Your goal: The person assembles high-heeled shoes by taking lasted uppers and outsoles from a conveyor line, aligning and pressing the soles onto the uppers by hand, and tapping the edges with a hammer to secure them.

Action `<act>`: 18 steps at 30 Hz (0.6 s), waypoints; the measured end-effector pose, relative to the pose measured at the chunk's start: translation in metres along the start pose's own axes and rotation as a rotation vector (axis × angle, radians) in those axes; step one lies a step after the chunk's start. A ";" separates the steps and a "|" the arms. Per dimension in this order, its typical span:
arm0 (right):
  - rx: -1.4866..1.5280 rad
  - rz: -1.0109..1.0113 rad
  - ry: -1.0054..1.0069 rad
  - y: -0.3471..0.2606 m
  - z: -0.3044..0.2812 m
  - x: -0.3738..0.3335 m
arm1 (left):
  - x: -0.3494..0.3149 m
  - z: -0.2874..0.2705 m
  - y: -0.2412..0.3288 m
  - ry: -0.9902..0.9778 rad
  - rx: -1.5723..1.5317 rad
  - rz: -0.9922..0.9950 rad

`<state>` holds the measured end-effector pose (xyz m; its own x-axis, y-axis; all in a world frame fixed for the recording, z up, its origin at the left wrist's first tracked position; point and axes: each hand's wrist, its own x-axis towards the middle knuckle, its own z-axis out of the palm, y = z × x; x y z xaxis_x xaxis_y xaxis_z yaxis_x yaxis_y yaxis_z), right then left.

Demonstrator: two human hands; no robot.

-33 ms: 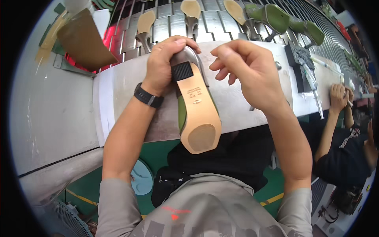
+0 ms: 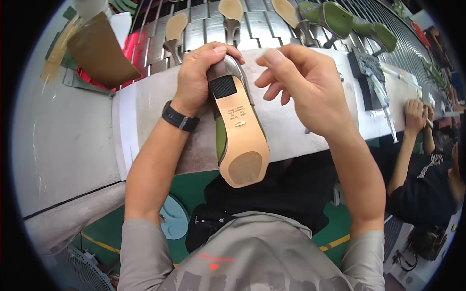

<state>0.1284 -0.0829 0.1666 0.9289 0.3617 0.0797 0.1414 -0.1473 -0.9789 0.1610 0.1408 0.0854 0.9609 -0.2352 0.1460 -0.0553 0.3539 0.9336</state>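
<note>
A green shoe (image 2: 222, 138) lies upside down at the front edge of the bench, its tan sole (image 2: 240, 116) facing up and its toe end jutting over the edge. Wrapped round its shiny grey heel is my left hand (image 2: 196, 72), with a black watch on the wrist. A black ribbed patch (image 2: 223, 86) sits on the sole near the heel. To the right of the shoe, my right hand (image 2: 310, 87) hovers with loosely bent fingers, the fingertips apart and nothing visible between them. It does not touch the shoe.
Several shoe parts with tan soles (image 2: 175, 26) and green uppers (image 2: 337, 19) rest on the slatted metal conveyor (image 2: 204, 34) beyond the bench. At right are a dark block (image 2: 364, 80) and a syringe (image 2: 388, 116). A co-worker's hands (image 2: 417, 116) are farther right. A brown sheet (image 2: 102, 51) stands at left.
The shoe and both hands sit very slightly farther left in the picture, along with the whole scene. The grip on the shoe is the same.
</note>
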 end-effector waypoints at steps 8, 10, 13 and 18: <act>-1.134 -0.335 -0.001 -0.017 0.015 0.008 | 0.007 0.034 -0.013 0.057 0.171 0.118; -1.077 -0.264 -0.002 -0.018 0.014 0.009 | 0.010 0.034 -0.017 0.067 0.271 0.226; -0.981 -0.300 0.045 -0.004 0.017 0.010 | 0.008 0.035 -0.014 0.084 0.463 0.212; -0.924 -0.263 0.113 0.001 0.020 0.011 | 0.010 0.031 -0.022 0.078 0.440 0.240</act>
<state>0.1320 -0.0602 0.1623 0.8500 0.4026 0.3398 0.5177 -0.7579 -0.3969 0.1636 0.1023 0.0769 0.9237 -0.1194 0.3641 -0.3699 -0.0295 0.9286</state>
